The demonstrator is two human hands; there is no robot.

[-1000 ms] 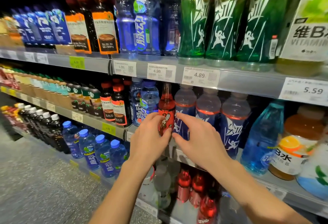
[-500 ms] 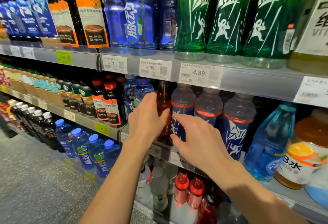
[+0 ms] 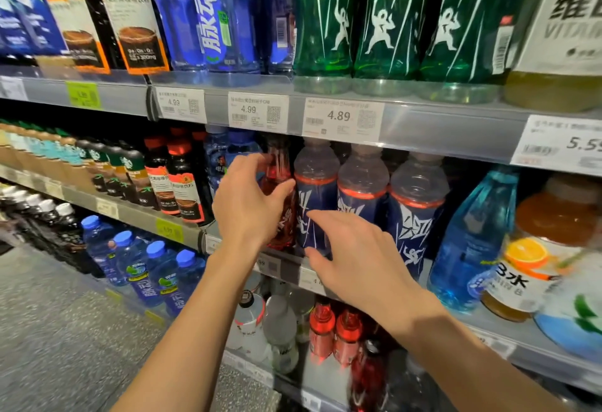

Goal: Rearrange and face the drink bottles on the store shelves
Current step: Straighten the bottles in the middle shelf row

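A slim red drink bottle [image 3: 286, 224] stands upright on the middle shelf, just left of a row of clear bottles with dark blue labels [image 3: 317, 190]. My left hand [image 3: 247, 206] grips the red bottle, with the fingers curled round its left side and the thumb across its front. My right hand [image 3: 355, 261] is spread with relaxed fingers, and its fingertips are at the label of the nearest blue-labelled bottle. I cannot tell if they touch it.
The upper shelf's edge [image 3: 439, 128] with price tags hangs just above the bottle caps. Green bottles [image 3: 384, 20] and blue bottles [image 3: 208, 20] stand on it. Dark coffee bottles [image 3: 185, 183] are to the left, a light blue bottle [image 3: 472, 235] to the right, and red bottles [image 3: 322, 330] below.
The red bottle has gone from the shelf front back into the row, with my left hand sliding higher on it. My right hand has loosened from the blue-labelled bottle. The view has moved closer.
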